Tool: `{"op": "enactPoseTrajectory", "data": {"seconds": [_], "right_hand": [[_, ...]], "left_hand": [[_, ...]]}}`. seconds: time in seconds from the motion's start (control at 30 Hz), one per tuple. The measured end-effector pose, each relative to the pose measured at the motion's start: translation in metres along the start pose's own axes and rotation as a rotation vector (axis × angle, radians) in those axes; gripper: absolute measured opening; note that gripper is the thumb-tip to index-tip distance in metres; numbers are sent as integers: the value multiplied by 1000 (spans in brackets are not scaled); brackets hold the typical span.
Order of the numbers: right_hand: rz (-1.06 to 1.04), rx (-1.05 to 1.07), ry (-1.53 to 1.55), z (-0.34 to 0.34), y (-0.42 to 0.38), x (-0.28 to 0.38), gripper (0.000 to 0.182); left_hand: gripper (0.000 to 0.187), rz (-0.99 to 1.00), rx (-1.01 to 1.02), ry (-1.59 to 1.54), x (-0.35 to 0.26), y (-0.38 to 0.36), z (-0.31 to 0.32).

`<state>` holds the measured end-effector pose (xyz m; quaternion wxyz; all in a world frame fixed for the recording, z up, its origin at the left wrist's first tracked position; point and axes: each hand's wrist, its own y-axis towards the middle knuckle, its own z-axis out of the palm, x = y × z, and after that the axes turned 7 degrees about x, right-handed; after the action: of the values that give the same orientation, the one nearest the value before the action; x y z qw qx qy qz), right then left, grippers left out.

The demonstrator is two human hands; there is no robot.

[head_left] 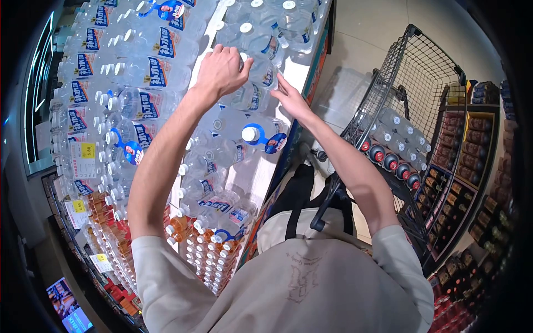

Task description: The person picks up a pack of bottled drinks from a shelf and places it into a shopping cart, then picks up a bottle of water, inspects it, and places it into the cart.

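My left hand (225, 71) is closed around the neck end of a clear plastic water bottle (263, 74) lying on its side, the white cap partly showing by my thumb. My right hand (292, 100) is at the base end of the same bottle, thumb and fingers apart; its fingertips seem to touch the base. Just below lies another clear bottle (247, 97) with a blue label. Nearer to me is a larger bottle with a round blue neck tag (272, 143). More water bottles (256, 40) lie beyond my hands on the white display surface (302, 71).
Rows of large water bottles with blue-and-white labels (158, 72) fill the left side. Orange-drink bottles (105, 213) stand lower left, near yellow price tags (88, 150). At right is a black wire shopping cart (402, 61) holding packed bottles (397, 136). Stocked shelves (480, 141) stand beyond it.
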<state>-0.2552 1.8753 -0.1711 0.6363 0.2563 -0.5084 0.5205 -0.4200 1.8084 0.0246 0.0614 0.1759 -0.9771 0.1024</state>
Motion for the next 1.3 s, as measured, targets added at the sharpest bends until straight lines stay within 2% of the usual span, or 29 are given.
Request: {"op": "enactPoseTrajectory", "data": {"seconds": [0.23, 0.33, 0.4, 0.43, 0.47, 0.53, 0.6, 0.67, 0.7, 0.8, 0.87, 0.93, 0.97, 1.03, 1.07, 1.13, 1.17, 1.2, 1.27, 1.3], "right_hand": [[-1, -21, -90, 17, 11, -5, 79], [-2, -2, -116, 9, 11, -17, 80], [-89, 58, -151, -2, 10, -29, 79], [7, -3, -112, 1, -1, -14, 72], [75, -85, -146, -1, -18, 0, 58], [115, -71, 58, -18, -40, 19, 42], [32, -166, 159, -31, -64, 38, 26], [29, -253, 148, -54, -87, 53, 22], [7, -287, 108, -69, -101, 59, 20], [-228, -422, 105, -133, -147, 49, 19], [-357, -726, -130, -176, -182, 38, 21], [-327, -948, -271, -224, -214, 18, 21], [-328, -959, -270, -242, -224, 12, 21], [-201, -1093, -431, -275, -241, -5, 27], [-195, -1095, -430, -290, -242, -17, 27], [154, -960, -684, -308, -236, -35, 37], [283, -839, -736, -314, -234, -39, 50], [278, -832, -728, -318, -230, -44, 50], [614, -655, -950, -327, -222, -55, 67], [615, -641, -944, -328, -223, -64, 67]], "left_hand": [[42, 60, -146, 190, 14, -7, 4], [39, 15, -118, 241, 6, -10, -2], [36, 42, -190, 232, -4, -16, -11], [34, 69, -263, 215, -14, -17, -16], [34, 94, -264, 195, -25, -18, -19], [29, 218, -329, 21, -56, -22, -37], [22, 259, -316, -53, -94, -23, -47], [18, 406, -258, -166, -129, -22, -50], [15, 411, -267, -238, -152, -22, -54], [16, 427, -307, -562, -224, -28, -53], [18, 392, -180, -839, -278, -49, -45], [18, 388, -103, -996, -329, -80, -25], [18, 389, -37, -1066, -349, -97, -14], [17, 368, 88, -1158, -379, -136, 14], [16, 348, 131, -1171, -389, -153, 29], [14, 346, 82, -1121, -397, -179, 48], [11, 311, 103, -1115, -400, -190, 56], [10, 366, 89, -1072, -399, -189, 56], [9, 335, 83, -1114, -399, -188, 56], [9, 321, 89, -1109, -400, -191, 57]]}}
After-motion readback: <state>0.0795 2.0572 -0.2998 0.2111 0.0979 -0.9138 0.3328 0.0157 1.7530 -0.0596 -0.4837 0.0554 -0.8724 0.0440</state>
